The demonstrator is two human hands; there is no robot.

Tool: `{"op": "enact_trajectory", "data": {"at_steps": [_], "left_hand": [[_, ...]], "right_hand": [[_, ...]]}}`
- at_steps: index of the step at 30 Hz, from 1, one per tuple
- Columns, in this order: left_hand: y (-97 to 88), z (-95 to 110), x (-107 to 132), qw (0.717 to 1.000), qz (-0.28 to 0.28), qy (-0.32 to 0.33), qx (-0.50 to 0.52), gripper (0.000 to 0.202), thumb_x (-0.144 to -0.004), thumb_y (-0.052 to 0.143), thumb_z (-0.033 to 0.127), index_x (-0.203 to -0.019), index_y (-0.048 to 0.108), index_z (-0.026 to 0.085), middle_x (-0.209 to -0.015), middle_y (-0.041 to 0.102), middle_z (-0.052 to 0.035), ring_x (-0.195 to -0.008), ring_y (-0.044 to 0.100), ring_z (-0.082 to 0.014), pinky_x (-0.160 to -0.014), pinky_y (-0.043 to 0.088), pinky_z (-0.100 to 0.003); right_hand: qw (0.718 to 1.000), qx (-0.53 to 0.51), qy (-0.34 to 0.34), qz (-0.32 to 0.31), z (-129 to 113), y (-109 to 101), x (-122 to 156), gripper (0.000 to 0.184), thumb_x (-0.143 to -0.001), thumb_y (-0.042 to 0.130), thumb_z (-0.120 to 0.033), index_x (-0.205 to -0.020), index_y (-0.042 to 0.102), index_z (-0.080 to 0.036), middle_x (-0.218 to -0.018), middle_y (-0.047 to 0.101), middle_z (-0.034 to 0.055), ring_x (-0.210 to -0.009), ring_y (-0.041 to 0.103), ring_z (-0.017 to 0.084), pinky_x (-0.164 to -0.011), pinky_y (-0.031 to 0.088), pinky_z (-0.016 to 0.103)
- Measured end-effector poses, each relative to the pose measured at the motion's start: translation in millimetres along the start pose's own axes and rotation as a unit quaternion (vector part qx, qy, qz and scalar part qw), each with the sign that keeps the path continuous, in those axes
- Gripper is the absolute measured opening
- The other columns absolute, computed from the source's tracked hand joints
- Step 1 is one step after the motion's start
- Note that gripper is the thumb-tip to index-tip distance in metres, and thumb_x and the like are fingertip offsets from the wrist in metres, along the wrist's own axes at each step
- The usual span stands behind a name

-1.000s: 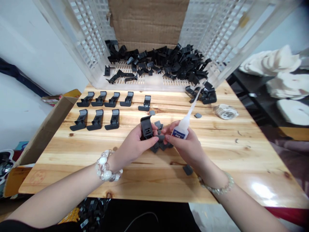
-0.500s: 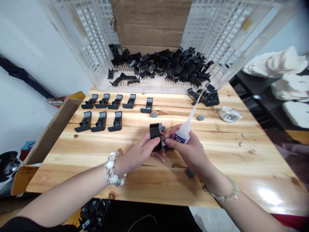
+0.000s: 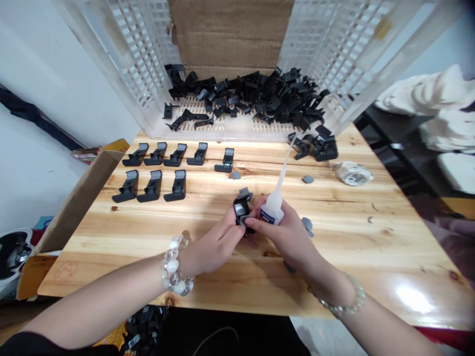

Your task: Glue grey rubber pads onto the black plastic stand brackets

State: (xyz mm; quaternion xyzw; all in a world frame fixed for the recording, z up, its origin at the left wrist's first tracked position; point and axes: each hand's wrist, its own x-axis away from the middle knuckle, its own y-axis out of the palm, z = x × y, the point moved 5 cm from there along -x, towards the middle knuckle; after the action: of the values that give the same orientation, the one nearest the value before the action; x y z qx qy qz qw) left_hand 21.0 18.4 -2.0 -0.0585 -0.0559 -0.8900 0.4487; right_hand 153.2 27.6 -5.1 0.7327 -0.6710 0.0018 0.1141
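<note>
My left hand [image 3: 218, 244] is closed around a small black plastic bracket [image 3: 241, 206], its curved inner face turned up. My right hand [image 3: 293, 237] wraps round a white glue bottle [image 3: 273, 208] with a dark blue label, its long thin nozzle pointing up and away. The right thumb presses a small grey pad [image 3: 247, 219] against the bracket; fingers partly hide it. Loose grey pads [image 3: 245, 193] lie just beyond the hands, and more grey pads [image 3: 308, 225] are right of the right hand.
Finished-looking black brackets [image 3: 179, 185] stand in two rows at the left. A white plastic crate [image 3: 237, 133] at the back holds a heap of black parts [image 3: 260, 94]. Several black brackets [image 3: 322, 146] and a roll of clear tape [image 3: 354, 173] lie at the right.
The bracket has tilted so its inner face shows. My right hand has moved left, bringing the grey pad from beside the bracket onto it. The glue bottle has moved left too.
</note>
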Motion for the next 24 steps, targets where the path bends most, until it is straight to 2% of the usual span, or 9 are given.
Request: {"op": "enact_trajectory", "data": {"at_steps": [4, 6, 9, 11, 13, 16, 19, 21, 24], "left_hand": [[-0.1, 2.8, 0.0, 0.998, 0.016, 0.024, -0.051, 0.039, -0.099, 0.038, 0.031, -0.136, 0.049, 0.023, -0.140, 0.051, -0.0059, -0.139, 0.036, -0.0243, -0.115, 0.035, -0.038], [0.4, 0.7, -1.7, 0.999, 0.021, 0.025, -0.029, 0.041, -0.099, 0.040, 0.036, -0.137, 0.048, 0.022, -0.139, 0.052, -0.0070, -0.135, 0.040, -0.0261, -0.112, 0.039, -0.040], [2.2, -6.3, -7.5, 0.997, 0.008, 0.012, 0.080, 0.041, -0.097, 0.044, 0.042, -0.133, 0.049, 0.023, -0.127, 0.058, -0.0091, -0.110, 0.059, -0.0256, -0.093, 0.054, -0.044], [1.2, -9.6, -12.4, 0.988, 0.009, 0.008, 0.155, 0.038, -0.095, 0.049, 0.043, -0.125, 0.051, 0.021, -0.111, 0.062, -0.0084, -0.091, 0.063, -0.0213, -0.081, 0.059, -0.043], [-2.6, -11.0, -16.5, 0.979, 0.030, 0.007, 0.201, 0.034, -0.092, 0.055, 0.043, -0.115, 0.054, 0.019, -0.096, 0.062, -0.0058, -0.080, 0.062, -0.0179, -0.075, 0.059, -0.042], [-7.3, -13.5, -19.6, 0.974, 0.052, -0.017, 0.219, 0.032, -0.088, 0.060, 0.041, -0.107, 0.056, 0.016, -0.085, 0.060, -0.0032, -0.071, 0.062, -0.0157, -0.066, 0.059, -0.038], [-9.2, -15.6, -20.3, 0.977, 0.050, -0.034, 0.203, 0.032, -0.088, 0.060, 0.041, -0.105, 0.056, 0.015, -0.082, 0.060, -0.0026, -0.069, 0.062, -0.0156, -0.060, 0.058, -0.034], [-10.2, -16.1, -20.6, 0.978, 0.050, -0.030, 0.199, 0.031, -0.088, 0.060, 0.041, -0.104, 0.056, 0.015, -0.081, 0.060, -0.0020, -0.068, 0.063, -0.0154, -0.058, 0.058, -0.033], [-11.2, -16.1, -20.9, 0.979, 0.052, -0.031, 0.196, 0.031, -0.088, 0.058, 0.040, -0.105, 0.056, 0.015, -0.079, 0.060, -0.0016, -0.067, 0.063, -0.0153, -0.057, 0.058, -0.032]], "right_hand": [[1.000, 0.029, -0.003, 0.010, -2.1, 1.5, 1.1, 0.026, -0.066, 0.077, -0.021, -0.079, 0.053, -0.022, -0.070, 0.056, -0.0035, -0.060, 0.054, 0.012, -0.054, 0.047, 0.026], [1.000, 0.028, 0.009, 0.009, -0.3, 1.4, 0.7, 0.027, -0.066, 0.076, -0.022, -0.080, 0.053, -0.022, -0.070, 0.056, -0.0039, -0.057, 0.053, 0.012, -0.052, 0.046, 0.026], [1.000, -0.001, 0.021, -0.019, 1.6, 0.4, -3.2, 0.029, -0.068, 0.077, -0.028, -0.085, 0.054, -0.022, -0.070, 0.057, -0.0044, -0.054, 0.054, 0.012, -0.051, 0.046, 0.027], [0.999, -0.024, 0.014, -0.032, -0.3, -4.0, -8.2, 0.033, -0.067, 0.080, -0.033, -0.085, 0.055, -0.021, -0.068, 0.055, -0.0049, -0.053, 0.053, 0.011, -0.051, 0.045, 0.027], [0.999, -0.050, -0.001, 0.001, -4.7, -15.3, -14.1, 0.039, -0.064, 0.083, -0.034, -0.087, 0.054, -0.021, -0.067, 0.054, -0.0057, -0.053, 0.051, 0.010, -0.051, 0.043, 0.025], [0.994, -0.079, -0.023, 0.070, -11.9, -36.7, -21.0, 0.043, -0.065, 0.083, -0.035, -0.097, 0.057, -0.020, -0.070, 0.056, -0.0038, -0.061, 0.053, 0.010, -0.051, 0.042, 0.022], [0.993, -0.079, -0.046, 0.081, -17.3, -50.4, -25.8, 0.032, -0.070, 0.080, -0.039, -0.085, 0.063, -0.017, -0.068, 0.057, -0.0016, -0.060, 0.051, 0.009, -0.051, 0.043, 0.020], [0.991, -0.072, -0.064, 0.094, -20.2, -57.4, -27.9, 0.032, -0.070, 0.079, -0.043, -0.076, 0.064, -0.015, -0.064, 0.057, -0.0006, -0.053, 0.049, 0.008, -0.046, 0.042, 0.020], [0.982, -0.075, -0.087, 0.149, -26.1, -69.2, -28.2, 0.035, -0.066, 0.082, -0.043, -0.079, 0.064, -0.017, -0.063, 0.062, 0.0008, -0.045, 0.049, 0.008, -0.037, 0.036, 0.019]]}}
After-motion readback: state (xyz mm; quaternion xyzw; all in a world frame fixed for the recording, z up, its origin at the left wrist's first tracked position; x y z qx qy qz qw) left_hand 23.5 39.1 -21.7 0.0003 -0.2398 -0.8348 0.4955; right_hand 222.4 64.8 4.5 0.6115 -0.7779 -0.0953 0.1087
